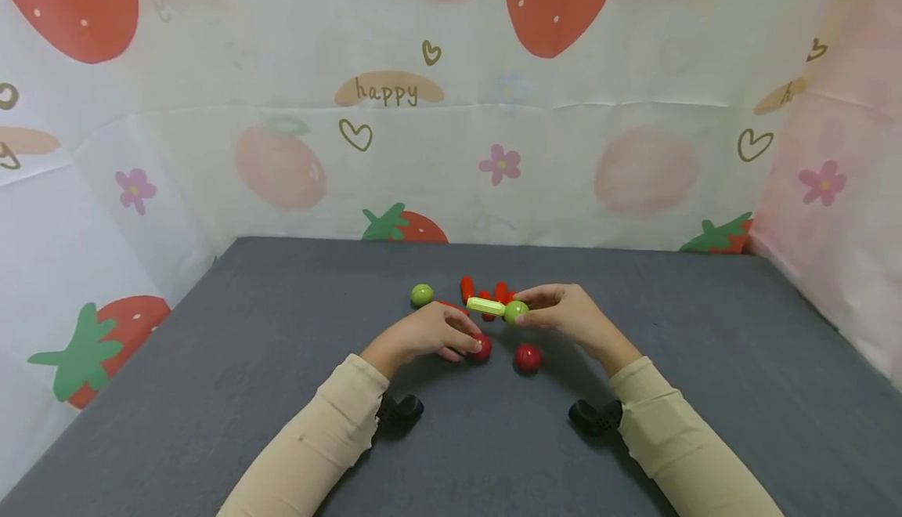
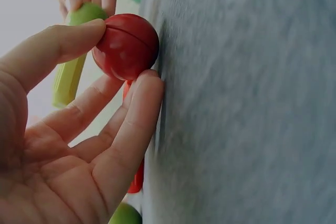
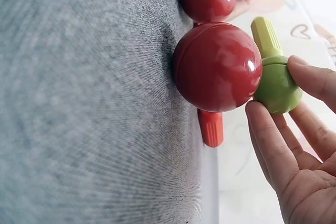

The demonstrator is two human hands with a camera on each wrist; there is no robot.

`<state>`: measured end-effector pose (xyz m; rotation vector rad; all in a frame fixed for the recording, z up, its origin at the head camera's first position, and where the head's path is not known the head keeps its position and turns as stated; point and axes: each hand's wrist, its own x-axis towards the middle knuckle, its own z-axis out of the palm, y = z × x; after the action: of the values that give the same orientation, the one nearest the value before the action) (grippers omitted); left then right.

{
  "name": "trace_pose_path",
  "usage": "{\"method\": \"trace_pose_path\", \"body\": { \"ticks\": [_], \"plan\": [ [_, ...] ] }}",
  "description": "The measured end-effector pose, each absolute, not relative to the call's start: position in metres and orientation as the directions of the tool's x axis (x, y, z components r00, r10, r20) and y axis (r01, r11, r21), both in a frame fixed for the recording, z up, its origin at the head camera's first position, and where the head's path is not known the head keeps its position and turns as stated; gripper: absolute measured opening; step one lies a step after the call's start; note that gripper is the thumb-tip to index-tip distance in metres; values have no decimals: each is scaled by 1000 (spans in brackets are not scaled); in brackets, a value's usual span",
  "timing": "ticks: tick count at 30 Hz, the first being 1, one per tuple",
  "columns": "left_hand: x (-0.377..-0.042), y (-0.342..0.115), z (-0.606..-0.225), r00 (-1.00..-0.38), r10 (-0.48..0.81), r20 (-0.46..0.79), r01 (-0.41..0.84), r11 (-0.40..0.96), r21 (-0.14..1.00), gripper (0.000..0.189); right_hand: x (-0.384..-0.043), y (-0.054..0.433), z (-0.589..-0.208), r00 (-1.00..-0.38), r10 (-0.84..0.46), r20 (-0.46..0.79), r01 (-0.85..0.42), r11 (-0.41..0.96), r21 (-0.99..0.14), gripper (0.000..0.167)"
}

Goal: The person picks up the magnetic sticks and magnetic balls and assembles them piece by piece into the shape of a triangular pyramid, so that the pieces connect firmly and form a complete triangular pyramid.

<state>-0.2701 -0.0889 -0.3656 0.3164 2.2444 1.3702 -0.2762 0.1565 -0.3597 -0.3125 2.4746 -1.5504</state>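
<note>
My left hand (image 1: 438, 330) pinches a glossy red ball (image 2: 128, 46) between thumb and fingers, close to the grey tabletop. A seam runs round that ball in the left wrist view. To its right, my right hand (image 1: 564, 315) holds a small maraca (image 1: 517, 312) by its green round head. The maraca's ribbed yellow-green handle (image 1: 485, 306) points left, raised above the table. Another red ball (image 1: 528, 358) lies loose on the cloth below the right hand, large in the right wrist view.
Several red ribbed sticks (image 1: 467, 290) lie behind the hands, partly hidden by them. A loose green ball (image 1: 422, 294) sits to their left. The dark grey tabletop (image 1: 232, 360) ends at a patterned curtain (image 1: 535, 188). Black straps (image 1: 400, 413) hang beneath the sleeves.
</note>
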Motion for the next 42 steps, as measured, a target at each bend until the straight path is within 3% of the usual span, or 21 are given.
{"method": "trace_pose_path", "body": {
  "ticks": [24, 42],
  "plan": [
    [-286, -107, -369, -952, 156, -264, -219, 259, 941, 29, -276, 158, -361, -947, -314, -62, -78, 413, -908, 42],
    [-288, -106, -366, -964, 93, -247, -228, 179, 957, 31, -277, 157, -362, -947, -314, -66, -68, 398, -915, 41]
  ]
}}
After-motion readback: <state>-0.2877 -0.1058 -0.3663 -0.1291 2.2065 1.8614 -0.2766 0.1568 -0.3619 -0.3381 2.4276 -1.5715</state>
